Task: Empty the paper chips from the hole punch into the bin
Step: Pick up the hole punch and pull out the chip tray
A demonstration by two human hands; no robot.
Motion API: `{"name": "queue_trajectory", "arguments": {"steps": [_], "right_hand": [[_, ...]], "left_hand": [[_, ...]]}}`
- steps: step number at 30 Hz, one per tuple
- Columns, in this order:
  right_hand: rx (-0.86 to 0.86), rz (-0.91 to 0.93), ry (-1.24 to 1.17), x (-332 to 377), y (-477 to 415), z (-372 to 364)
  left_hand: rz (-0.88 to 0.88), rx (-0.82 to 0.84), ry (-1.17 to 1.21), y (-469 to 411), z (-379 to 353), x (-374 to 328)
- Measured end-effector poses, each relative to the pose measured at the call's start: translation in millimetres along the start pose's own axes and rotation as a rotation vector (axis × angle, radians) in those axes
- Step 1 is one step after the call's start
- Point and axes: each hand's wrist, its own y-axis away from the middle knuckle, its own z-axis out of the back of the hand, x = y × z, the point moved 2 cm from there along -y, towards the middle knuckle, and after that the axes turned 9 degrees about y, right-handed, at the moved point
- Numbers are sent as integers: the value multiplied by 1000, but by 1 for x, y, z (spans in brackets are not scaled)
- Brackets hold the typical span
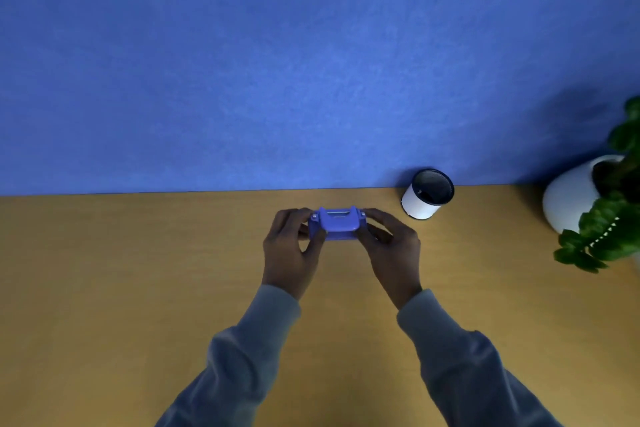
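A small purple-blue hole punch (337, 222) is at the middle of the wooden desk (138, 288), near the blue wall. My left hand (290, 253) grips its left end and my right hand (391, 250) grips its right end, fingers wrapped around the sides. Whether the punch rests on the desk or is lifted slightly, I cannot tell. The bin (427, 193), a small white cylinder with a dark inside, stands upright to the right of the punch, against the wall, a short way from my right hand. No paper chips are visible.
A white round pot (571, 194) with a green leafy plant (609, 225) stands at the right edge of the desk. A blue wall (311, 62) runs along the back of the desk. Grey sleeves cover both forearms.
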Motion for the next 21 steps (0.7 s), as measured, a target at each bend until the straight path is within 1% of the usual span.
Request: {"name": "queue_trajectory", "arguments": {"steps": [3, 5, 9, 12, 13, 16, 18, 21], "right_hand": [[20, 21, 12, -5, 23, 6], [31, 56, 27, -5, 31, 10], [52, 139, 54, 3, 39, 22], [77, 183, 27, 14, 37, 35], [101, 199, 8, 19, 36, 40], [212, 239, -12, 31, 30, 51], [314, 253, -35, 38, 27, 58], [464, 258, -81, 49, 27, 65]], "left_hand": [[50, 25, 37, 23, 5, -3], [114, 31, 85, 31, 8, -6], [286, 65, 247, 42, 16, -19], [441, 95, 395, 46, 25, -29], [492, 97, 483, 46, 28, -33], [663, 107, 845, 48, 33, -45], [733, 171, 920, 51, 37, -51], [837, 293, 969, 56, 40, -60]]}}
